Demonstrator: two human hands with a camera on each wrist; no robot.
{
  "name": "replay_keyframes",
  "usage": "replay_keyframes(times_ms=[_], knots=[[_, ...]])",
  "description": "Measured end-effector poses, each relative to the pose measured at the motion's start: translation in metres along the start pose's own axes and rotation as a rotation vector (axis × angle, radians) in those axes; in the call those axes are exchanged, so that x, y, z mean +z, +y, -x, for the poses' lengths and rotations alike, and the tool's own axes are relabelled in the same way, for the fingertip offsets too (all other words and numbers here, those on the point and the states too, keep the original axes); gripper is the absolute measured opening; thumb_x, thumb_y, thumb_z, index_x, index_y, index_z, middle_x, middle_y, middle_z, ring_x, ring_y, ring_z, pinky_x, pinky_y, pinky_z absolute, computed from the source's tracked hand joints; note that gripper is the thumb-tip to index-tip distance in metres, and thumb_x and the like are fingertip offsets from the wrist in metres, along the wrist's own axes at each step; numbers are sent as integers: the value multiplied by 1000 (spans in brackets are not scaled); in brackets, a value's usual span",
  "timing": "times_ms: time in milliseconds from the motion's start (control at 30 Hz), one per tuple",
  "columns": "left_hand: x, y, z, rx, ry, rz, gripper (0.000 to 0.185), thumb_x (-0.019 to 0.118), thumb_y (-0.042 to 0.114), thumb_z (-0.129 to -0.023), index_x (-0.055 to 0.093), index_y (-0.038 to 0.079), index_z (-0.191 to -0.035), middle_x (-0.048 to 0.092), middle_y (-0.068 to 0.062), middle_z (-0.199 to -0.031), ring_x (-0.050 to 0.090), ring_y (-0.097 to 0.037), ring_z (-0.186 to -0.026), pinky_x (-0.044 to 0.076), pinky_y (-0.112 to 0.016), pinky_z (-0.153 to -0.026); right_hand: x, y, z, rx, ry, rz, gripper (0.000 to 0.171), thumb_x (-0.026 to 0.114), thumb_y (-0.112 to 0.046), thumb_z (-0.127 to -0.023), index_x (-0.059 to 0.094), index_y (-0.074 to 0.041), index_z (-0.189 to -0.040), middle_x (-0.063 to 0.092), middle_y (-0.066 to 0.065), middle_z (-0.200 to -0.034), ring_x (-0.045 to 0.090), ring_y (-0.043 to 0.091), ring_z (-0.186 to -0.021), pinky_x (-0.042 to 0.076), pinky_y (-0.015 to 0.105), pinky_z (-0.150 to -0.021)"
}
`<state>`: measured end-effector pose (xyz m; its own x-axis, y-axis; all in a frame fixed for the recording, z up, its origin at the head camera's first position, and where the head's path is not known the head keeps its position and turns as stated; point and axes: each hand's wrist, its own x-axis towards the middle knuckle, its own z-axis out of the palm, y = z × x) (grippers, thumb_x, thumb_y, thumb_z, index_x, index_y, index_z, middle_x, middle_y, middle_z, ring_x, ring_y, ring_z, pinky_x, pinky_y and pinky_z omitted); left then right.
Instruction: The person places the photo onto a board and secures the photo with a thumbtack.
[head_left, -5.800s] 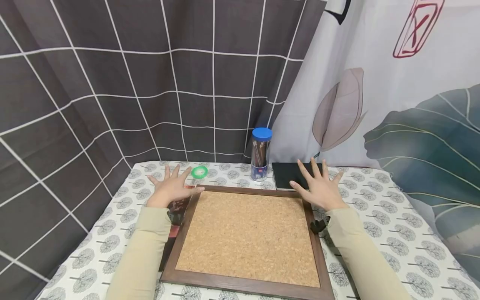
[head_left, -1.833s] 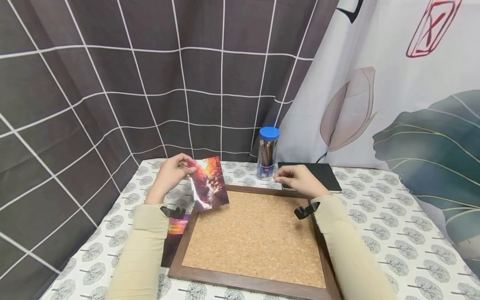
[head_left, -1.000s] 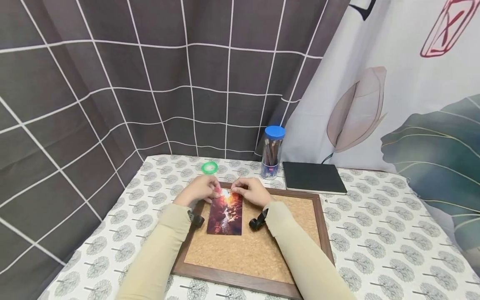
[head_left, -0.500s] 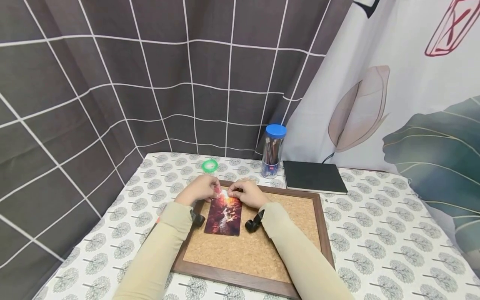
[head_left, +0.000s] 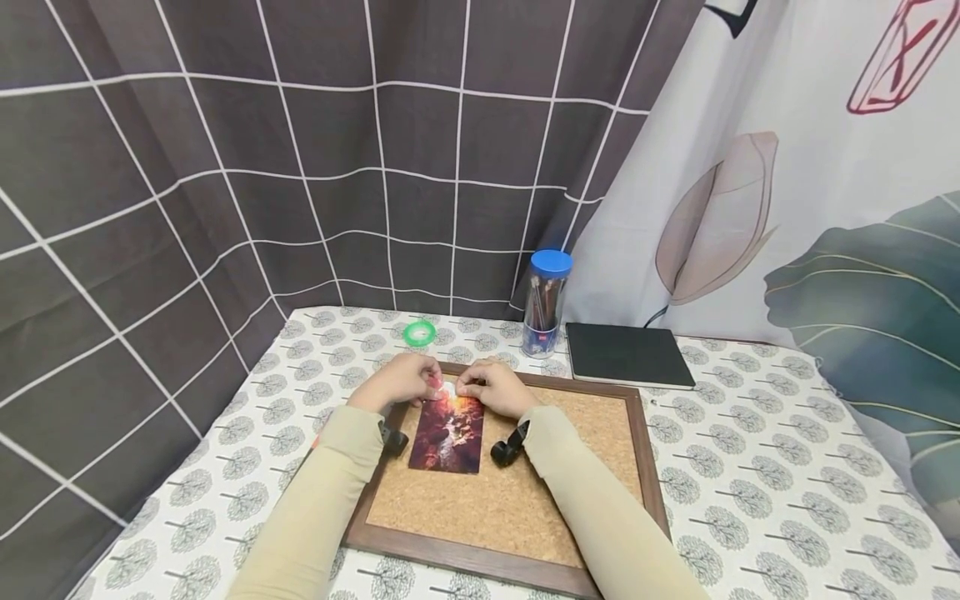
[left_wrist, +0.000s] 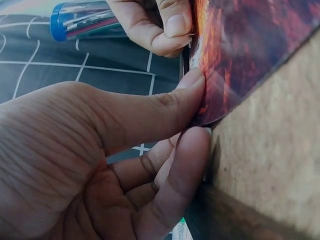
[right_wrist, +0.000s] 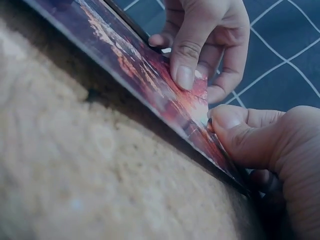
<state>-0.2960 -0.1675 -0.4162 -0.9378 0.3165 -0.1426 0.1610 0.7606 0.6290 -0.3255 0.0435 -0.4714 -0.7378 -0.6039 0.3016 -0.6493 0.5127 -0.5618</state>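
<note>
A red and purple picture card, like a printed photo, lies over the upper left part of a wood-framed corkboard. My left hand pinches its top left corner, thumb on the printed face, as the left wrist view shows. At the top edge, near the right corner, my right hand pinches between thumb and fingers. In the right wrist view a gap shows between the card's long edge and the cork. Whether the right fingertips also hold something tiny, I cannot tell.
Behind the board lie a green tape ring and a black notebook. Between them stands a clear jar with a blue lid, holding thin sticks. Dark checked curtain closes off the back and left.
Both hands were spread open over the board at first. The left hand then brought the card right onto the cork, and the right hand came left to its top edge. Little moved in the last half second.
</note>
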Motion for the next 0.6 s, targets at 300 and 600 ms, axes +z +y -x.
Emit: replay_keyframes(times_ms=[300,600], knots=[[1,-3,-3,3,-1,-3,18,76,8,-78,65,9,-92,58,-6,-80,59,-13,-55,54,-25,-51,-4,-10,-3,83,-26,31,9,70,-28,-86,74,-21,-84,67,-6,-86,58,11,-84,44,32,-84],[1,-2,-2,11,-2,-18,18,77,11,-77,65,9,-91,56,-4,-75,59,-14,-54,53,-26,-52,-4,-16,-7,198,-63,10,10,72,-26,-85,76,-17,-83,63,-4,-81,54,10,-75,46,29,-76]])
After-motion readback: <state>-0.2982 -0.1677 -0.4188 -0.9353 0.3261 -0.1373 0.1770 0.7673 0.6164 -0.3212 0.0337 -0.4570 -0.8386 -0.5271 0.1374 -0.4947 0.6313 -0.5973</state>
